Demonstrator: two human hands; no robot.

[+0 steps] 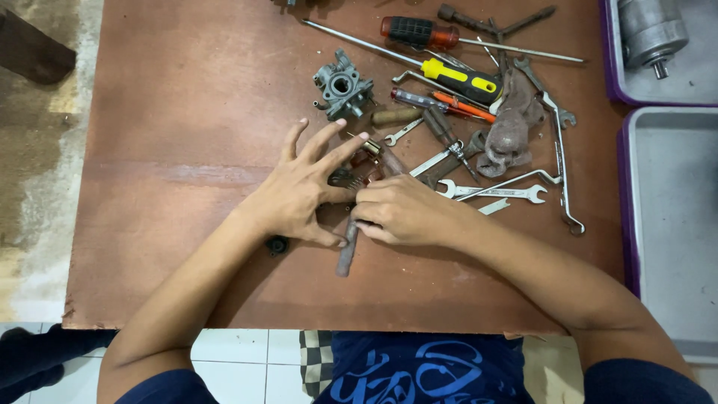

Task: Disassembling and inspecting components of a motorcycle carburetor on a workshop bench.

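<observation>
**Both hands working a small part at frame centre**

At far left, the reddish-brown wooden board (187,172) is lying bare over a stained floor. A small black round cap (277,245) is sitting just below the left wrist. The left hand (303,191) is resting at centre with fingers splayed and released, its thumb touching a dull rusty metal rod (346,254). Directly right, the right hand (404,213) is curling its fingers, pinching the rod's upper end; small springs are lying under the fingertips. In the upper centre, a grey cast-metal carburettor body (342,87) is standing apart. Further right, a yellow-and-black-handled screwdriver (460,80) and a silver open-ended spanner (493,193) are lying among scattered tools. At the right edge, a grey plastic tray (669,224) is sitting.
</observation>
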